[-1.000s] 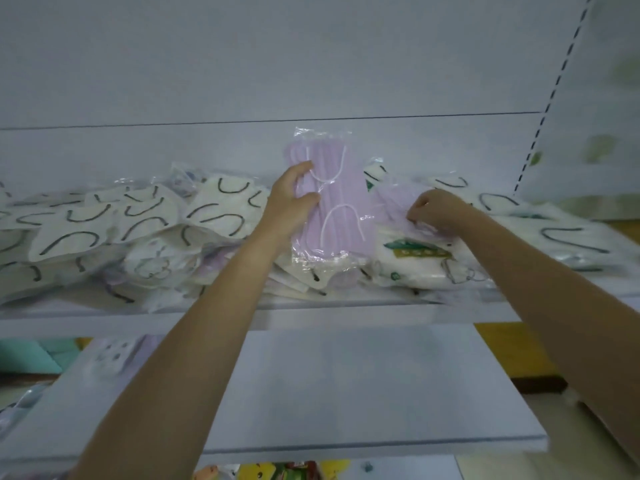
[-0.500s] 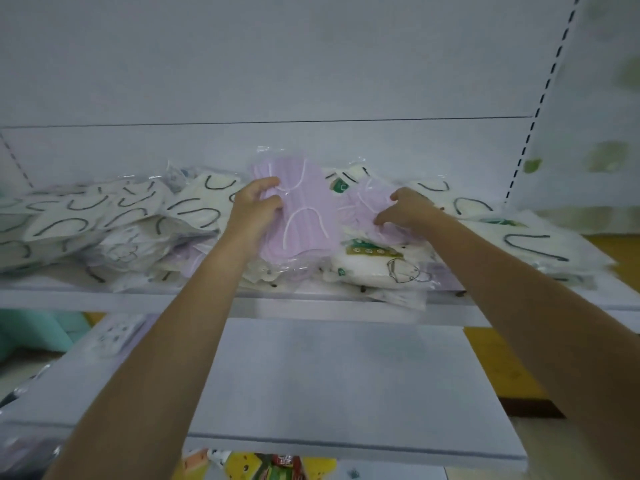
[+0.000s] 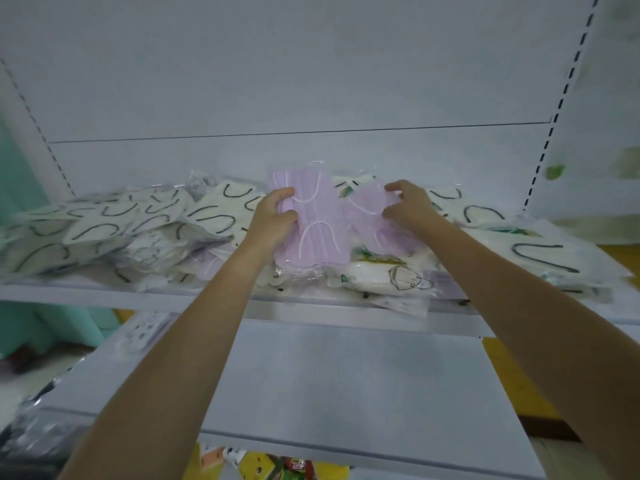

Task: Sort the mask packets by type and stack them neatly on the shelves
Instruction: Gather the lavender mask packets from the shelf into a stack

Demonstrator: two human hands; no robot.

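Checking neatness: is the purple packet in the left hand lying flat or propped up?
Propped up: the left hand grips the purple mask packet by its edge, top end raised.

The lilac mask packet was sealed in clear, glossy plastic film that crinkled and caught the light, with soft, matt, pleated cloth inside (its ear loops looked like thin white elastic). The second lilac packet had the same shiny wrap. The white packets were also film-wrapped and slightly wrinkled. The upper shelf, lower shelf and back panel looked like smooth painted metal, matt and pale grey.
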